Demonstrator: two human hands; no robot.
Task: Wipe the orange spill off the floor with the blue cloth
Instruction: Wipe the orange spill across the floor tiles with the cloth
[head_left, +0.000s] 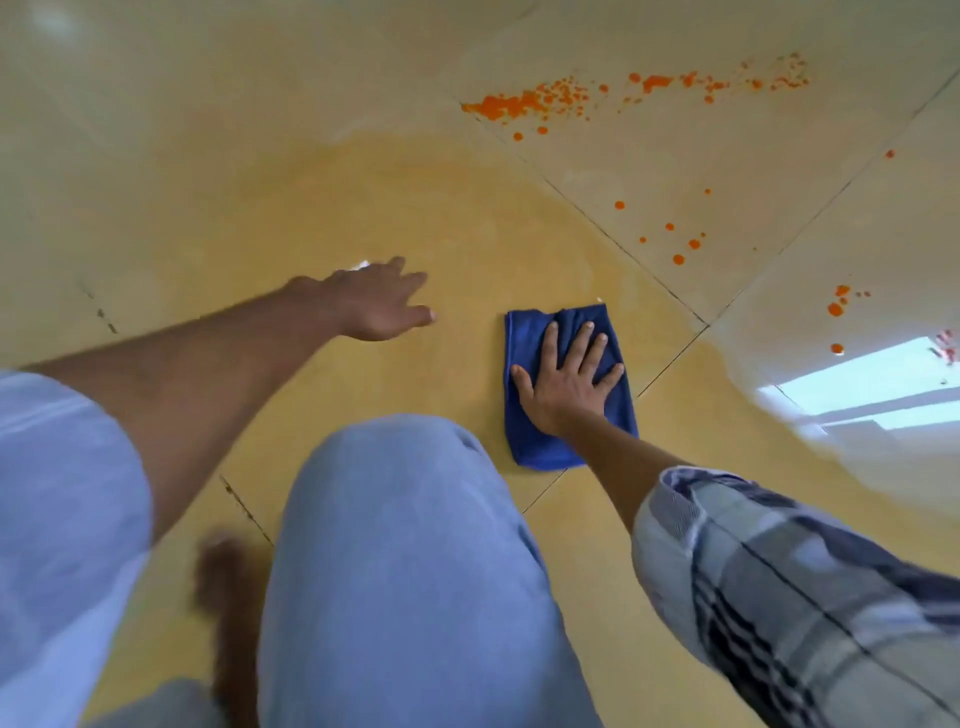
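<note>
My right hand (563, 382) presses flat, fingers spread, on the cloth (569, 384), which lies folded on the floor (260, 156) beside my knee (415, 519). My left hand (371, 301) is released, grasping nothing. The spill (524, 104) sits well beyond the cloth

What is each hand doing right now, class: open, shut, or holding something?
Left hand: open, fingers spread flat, holding nothing.
Right hand: open, fingers straight and spread, pressing on the blue cloth.
</note>
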